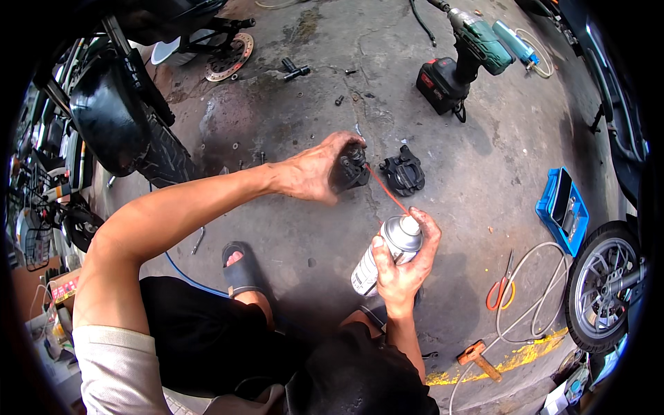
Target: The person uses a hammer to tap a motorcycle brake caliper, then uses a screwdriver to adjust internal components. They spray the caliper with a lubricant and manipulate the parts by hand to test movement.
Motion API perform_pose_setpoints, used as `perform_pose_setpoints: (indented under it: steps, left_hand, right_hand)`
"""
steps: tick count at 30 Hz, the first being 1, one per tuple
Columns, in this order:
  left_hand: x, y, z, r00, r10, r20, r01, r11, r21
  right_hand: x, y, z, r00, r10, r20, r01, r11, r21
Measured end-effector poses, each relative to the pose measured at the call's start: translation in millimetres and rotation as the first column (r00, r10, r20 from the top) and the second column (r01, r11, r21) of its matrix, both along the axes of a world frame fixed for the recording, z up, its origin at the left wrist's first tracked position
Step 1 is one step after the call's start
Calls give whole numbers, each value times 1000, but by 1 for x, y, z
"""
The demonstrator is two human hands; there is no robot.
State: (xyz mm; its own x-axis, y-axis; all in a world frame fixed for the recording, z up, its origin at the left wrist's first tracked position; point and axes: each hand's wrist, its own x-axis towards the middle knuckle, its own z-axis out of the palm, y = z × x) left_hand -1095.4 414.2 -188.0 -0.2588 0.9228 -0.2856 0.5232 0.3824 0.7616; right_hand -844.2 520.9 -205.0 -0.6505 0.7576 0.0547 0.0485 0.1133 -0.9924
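right hand (404, 266): fingers wrapped tight round a silver metal spray can (387, 252), forefinger up on the nozzle

red straw (387, 194): thin plastic tube off the can's top, pointing to about 11 o'clock — that's the line everything hangs on

left hand (315, 169): clamped over a small black greasy metal part (351, 169), right at the straw's tip

second black metal part (402, 173): on the concrete floor (484, 159), just beside, at 3 o'clock from the held one

nearer hand: left — already on it
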Motion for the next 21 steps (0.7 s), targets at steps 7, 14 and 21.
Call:
perform_pose_setpoints:
  steps: [7, 14, 21]
  left_hand:
    - [1, 1, 1, 996, -6, -85, 3, 999, -42]
    - [-1, 0, -2, 997, 7, -76, -10, 999, -49]
    - [-1, 2, -3, 998, 12, -64, -16, 997, -69]
  right_hand:
    - [-3, 2, 0, 1000, -1, -5, 1, 996, 84]
    - [-2, 1, 2, 1000, 14, 20, -15, 999, 48]
    - [0, 3, 0, 1000, 9, -6, -9, 1000, -19]
